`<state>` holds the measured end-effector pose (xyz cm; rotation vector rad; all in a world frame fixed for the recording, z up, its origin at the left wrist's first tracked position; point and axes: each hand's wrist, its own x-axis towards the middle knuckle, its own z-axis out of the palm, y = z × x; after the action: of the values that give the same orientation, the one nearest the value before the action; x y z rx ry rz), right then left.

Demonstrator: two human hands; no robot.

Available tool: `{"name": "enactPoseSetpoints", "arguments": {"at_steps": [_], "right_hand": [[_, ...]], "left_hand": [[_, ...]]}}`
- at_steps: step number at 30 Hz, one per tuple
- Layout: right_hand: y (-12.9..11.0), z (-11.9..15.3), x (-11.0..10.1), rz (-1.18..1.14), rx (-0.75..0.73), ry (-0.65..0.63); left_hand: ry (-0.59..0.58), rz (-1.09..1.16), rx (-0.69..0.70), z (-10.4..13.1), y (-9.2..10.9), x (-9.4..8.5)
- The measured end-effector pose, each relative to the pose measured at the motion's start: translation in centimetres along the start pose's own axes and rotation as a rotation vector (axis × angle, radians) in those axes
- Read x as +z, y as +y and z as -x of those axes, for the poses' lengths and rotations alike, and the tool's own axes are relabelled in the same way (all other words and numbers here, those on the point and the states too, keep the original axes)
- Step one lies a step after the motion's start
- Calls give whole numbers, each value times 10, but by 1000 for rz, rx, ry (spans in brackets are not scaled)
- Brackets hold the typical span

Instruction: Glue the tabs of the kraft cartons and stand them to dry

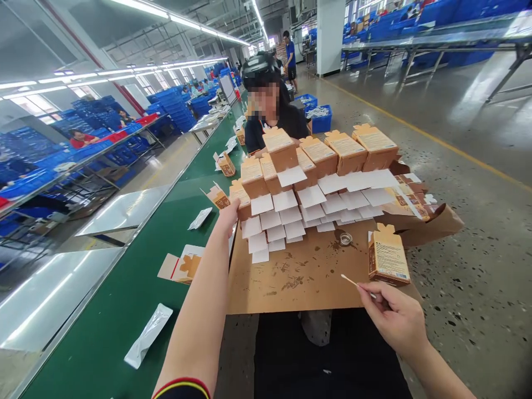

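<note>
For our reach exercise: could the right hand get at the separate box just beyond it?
Probably yes: nothing visible stands between the right hand and the separate box, though that hand holds a cotton swab.

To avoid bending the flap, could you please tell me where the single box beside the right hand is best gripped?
Probably across the left and right sides of the box, coming from above and the near end. It sits apart from the stacked boxes, printed face up and uncovered, and its notched flap sticks out at the far end.
</note>
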<state>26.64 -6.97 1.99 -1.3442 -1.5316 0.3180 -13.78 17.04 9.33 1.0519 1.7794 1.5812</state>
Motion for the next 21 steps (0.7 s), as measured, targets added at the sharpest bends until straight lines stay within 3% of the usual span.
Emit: {"name": "enactPoseSetpoints", "arguments": {"at_steps": [3, 5, 9, 12, 16, 21], "right_hand": [[11, -26, -13, 132, -33, -33], [18, -53, -18, 257, -28, -149], [25, -110, -14, 547, 42, -420], [28, -136, -4, 639, 76, -555], [30, -144, 9, 752, 89, -743], [35, -150, 18, 758, 70, -775]], "left_hand": [[6, 37, -98, 20, -3, -25], [38, 125, -109, 44, -4, -51], [-21, 248, -134, 115, -13, -101], [-66, 307, -296, 169, -32, -123], [-100, 320, -455, 219, -69, -120], [-210, 277, -459, 238, -110, -92]]}}
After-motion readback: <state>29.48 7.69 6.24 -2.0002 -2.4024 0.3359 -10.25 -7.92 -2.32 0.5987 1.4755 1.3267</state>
